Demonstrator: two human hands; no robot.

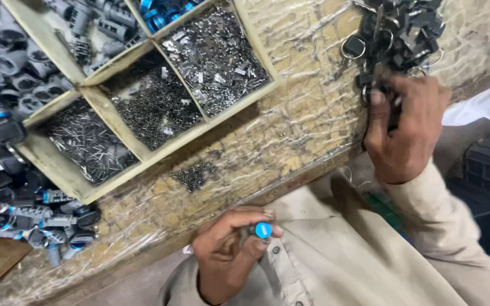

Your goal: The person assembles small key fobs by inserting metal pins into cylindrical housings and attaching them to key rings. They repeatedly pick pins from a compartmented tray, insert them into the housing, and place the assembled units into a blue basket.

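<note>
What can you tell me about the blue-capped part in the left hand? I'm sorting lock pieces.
The lock cylinder is a small grey metal barrel with a round bright-blue end cap facing the camera. It is pinched between the thumb and fingertips of the left hand, held near the person's chest, off the bench. Most of its body is hidden by the fingers.

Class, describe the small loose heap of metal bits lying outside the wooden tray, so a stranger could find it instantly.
Start at the wooden divided tray on the plastic-wrapped table. Just below its lower edge, towards the person, lies a small dark heap of tiny metal pieces. Unlike the similar pieces nearby, it sits loose on the table, not inside a compartment.
</note>
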